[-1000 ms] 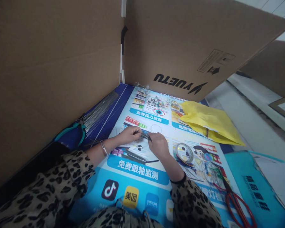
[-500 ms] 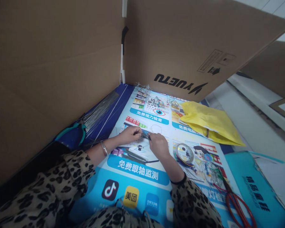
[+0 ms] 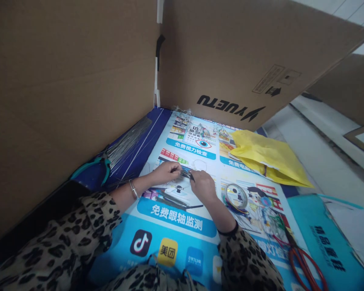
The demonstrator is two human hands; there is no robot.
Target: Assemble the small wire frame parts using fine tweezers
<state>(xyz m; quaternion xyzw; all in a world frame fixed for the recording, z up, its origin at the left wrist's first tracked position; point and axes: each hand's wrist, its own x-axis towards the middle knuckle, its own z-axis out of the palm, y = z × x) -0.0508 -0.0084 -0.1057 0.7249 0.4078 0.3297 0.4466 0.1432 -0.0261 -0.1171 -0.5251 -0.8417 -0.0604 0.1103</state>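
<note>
My left hand (image 3: 167, 173) is closed in a pinch over the printed sheet. What lies between its fingertips is too small to make out. Close beside it, my right hand (image 3: 204, 186) is wrapped around a small dark metal tool (image 3: 187, 174), whose narrow end points toward the left fingertips. Its handles are hidden in the palm, and I cannot tell its exact kind. Below the hands, several dark slim pieces (image 3: 177, 200) lie on the poster sheet (image 3: 182, 232). A roll of clear tape (image 3: 235, 196) rests to the right of my right wrist, with coloured wire around it.
Tall cardboard panels (image 3: 69, 72) stand at left and back. On the left lie a bundle of thin metal wires (image 3: 125, 147) and teal-handled pliers (image 3: 106, 167). At right are a yellow bag (image 3: 273, 155), red-handled scissors (image 3: 306, 262), tangled wire (image 3: 271, 220) and a teal bag (image 3: 315, 214).
Almost nothing differs. The tool's end between the hands has shifted slightly; both hands stay in the same place.
</note>
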